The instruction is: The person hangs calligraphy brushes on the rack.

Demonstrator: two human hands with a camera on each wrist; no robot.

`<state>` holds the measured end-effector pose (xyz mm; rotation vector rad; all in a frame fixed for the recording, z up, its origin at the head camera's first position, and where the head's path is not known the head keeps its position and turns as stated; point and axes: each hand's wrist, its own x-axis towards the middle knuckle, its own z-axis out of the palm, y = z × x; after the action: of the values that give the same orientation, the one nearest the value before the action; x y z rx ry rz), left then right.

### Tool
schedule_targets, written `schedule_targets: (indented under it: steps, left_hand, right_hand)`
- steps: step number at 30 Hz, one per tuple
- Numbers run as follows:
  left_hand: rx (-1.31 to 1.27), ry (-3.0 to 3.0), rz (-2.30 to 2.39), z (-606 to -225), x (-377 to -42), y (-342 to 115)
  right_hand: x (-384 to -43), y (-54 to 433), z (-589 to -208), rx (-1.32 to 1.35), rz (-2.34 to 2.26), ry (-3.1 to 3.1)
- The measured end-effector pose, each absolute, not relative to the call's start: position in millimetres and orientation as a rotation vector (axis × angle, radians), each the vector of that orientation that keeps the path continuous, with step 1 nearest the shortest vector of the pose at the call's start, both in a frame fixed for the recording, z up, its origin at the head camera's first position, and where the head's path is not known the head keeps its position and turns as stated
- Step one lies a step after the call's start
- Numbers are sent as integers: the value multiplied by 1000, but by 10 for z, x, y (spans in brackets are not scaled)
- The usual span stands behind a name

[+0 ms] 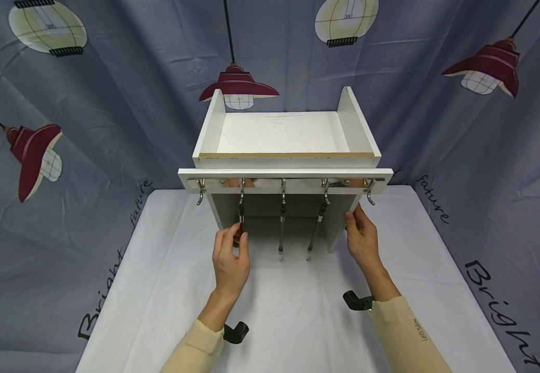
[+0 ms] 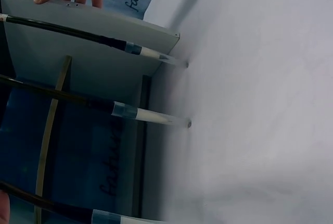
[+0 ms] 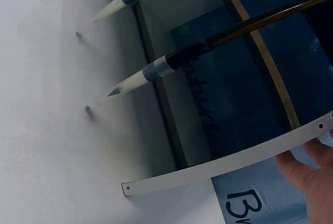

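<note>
My left hand [image 1: 230,259] pinches a dark calligraphy brush [image 1: 241,207] that hangs from a hook on the white shelf's front rail [image 1: 265,190]. This brush [image 2: 67,211] crosses the bottom left corner of the left wrist view, beside a fingertip. Right of it hang two more brushes, a middle one [image 1: 282,223] and a slanted one [image 1: 317,230], white tips down, close over the tabletop. My right hand [image 1: 362,238] holds the edge of the shelf's right side panel [image 3: 250,153], thumb at the front and fingers along the outer face.
Above the rail is an open white tray-like top [image 1: 281,132]. Unused metal hooks, a left one [image 1: 200,191] and a right one [image 1: 369,191], flank the brushes. A white cloth [image 1: 279,331] covers the table, and a grey-blue printed curtain [image 1: 125,93] surrounds it.
</note>
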<state>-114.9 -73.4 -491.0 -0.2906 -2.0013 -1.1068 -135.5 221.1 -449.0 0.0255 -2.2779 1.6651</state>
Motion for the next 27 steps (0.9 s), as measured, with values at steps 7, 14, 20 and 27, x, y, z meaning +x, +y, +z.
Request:
schedule_targets:
  steps: [7, 14, 20, 27]
  left_hand:
    - [-273, -2014, -1148, -4908, -1249, -754]
    - [-252, -2005, -1177, -4886, -1307, -783]
    - [-245, -2020, -1187, -4856, -1329, -813]
    - [-269, -2041, -1183, -4859, -1339, -832]
  right_hand:
    - [-1349, 2208, -4480, 24, 1650, -2296]
    - [-1353, 2205, -4487, 49, 1655, -2272]
    - [-1354, 2204, -4485, 40, 1648, -2279]
    - [-1348, 2201, -4470, 19, 1666, -2284]
